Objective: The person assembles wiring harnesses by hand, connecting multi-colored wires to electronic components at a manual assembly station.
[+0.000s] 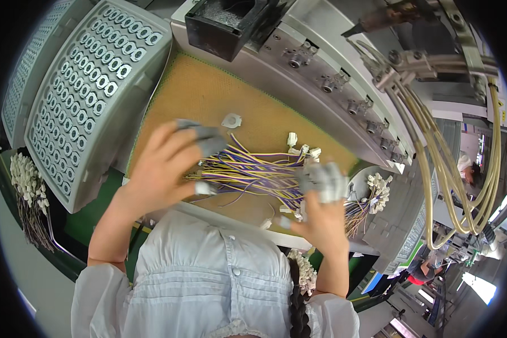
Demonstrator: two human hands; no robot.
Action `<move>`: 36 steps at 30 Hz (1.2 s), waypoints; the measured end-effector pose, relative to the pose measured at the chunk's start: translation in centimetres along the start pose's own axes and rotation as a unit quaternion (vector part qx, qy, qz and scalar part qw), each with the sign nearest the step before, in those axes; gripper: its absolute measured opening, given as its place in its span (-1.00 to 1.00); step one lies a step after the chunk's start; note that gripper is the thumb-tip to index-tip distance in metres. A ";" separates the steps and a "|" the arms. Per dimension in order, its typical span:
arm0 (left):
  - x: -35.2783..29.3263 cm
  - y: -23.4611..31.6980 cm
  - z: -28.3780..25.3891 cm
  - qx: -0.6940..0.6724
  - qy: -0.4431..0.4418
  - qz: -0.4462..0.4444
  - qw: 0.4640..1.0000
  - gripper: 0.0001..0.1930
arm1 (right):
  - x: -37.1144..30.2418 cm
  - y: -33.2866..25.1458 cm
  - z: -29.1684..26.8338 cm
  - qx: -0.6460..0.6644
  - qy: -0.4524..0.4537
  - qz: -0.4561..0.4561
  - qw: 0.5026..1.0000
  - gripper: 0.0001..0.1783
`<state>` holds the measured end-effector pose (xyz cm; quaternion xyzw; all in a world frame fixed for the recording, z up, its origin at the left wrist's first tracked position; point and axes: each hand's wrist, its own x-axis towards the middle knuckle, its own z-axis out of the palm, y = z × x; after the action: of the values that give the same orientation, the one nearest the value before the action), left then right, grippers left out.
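Note:
A bundle of yellow and purple wires (253,169) lies across the tan work mat, with white connectors (292,139) at its right end. Over the bundle's left end is my left hand (166,163), its thumb and fingers apart on either side of the wire ends. Above the connector end is my right hand (324,208), slightly blurred, thumb spread away from the fingers. Grey covers sit on the fingertips of both hands. I cannot see either hand gripping a wire. A small pale ring-shaped part (231,120) rests on the mat beyond the bundle.
At left stands a grey tray (155,73) holding rows of ring-shaped parts. A metal machine (253,73) with a black box (222,28) edges the mat's far side. More wire bundles (31,191) hang at left. Yellowish tubes (434,163) loop down at right.

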<state>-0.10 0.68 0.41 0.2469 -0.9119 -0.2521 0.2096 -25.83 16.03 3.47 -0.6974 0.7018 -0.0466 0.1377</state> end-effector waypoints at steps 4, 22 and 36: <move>-0.6 0.0 2.6 0.020 -0.118 0.049 0.992 -0.54 | 1.3 0.7 0.7 -0.091 -0.054 -0.023 0.994 -0.07; -0.9 -0.8 1.6 -0.176 0.049 -0.131 0.974 -0.51 | 6.4 -5.2 1.9 0.079 -0.055 -0.141 0.985 -0.68; 1.4 1.3 1.4 -0.205 0.063 -0.067 0.974 -0.69 | 3.6 -3.6 -3.7 0.228 0.166 0.045 0.958 -0.63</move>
<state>-2.38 1.41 0.41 0.2746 -0.8070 -0.4312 0.2957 -23.27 11.94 7.45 -0.5978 0.7161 -0.3144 0.1760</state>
